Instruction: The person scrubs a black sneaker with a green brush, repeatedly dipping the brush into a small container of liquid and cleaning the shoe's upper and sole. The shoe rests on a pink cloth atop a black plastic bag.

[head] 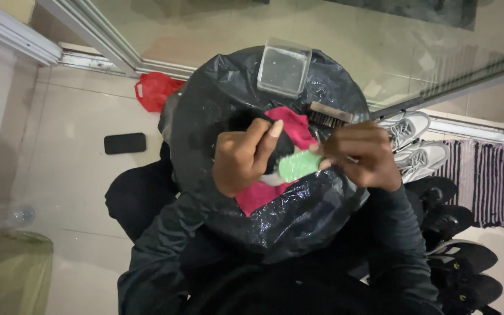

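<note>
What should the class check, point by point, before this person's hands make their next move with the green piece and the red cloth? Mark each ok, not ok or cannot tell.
1. Left hand grips the red cloth: ok.
2. Right hand pinches the green piece: ok.
3. Black plastic sheet covers the lap under the work: ok.
4. Brush lies within reach: ok.
5. Clear container sits steady on the sheet: cannot tell.
6. Phone lies away from the work: ok.

Dim indoor light is recorded. Glare is noted on the black plastic bag at 6 o'clock. Hands are slightly blurred; edges toward 3 o'clock are darkened.
</note>
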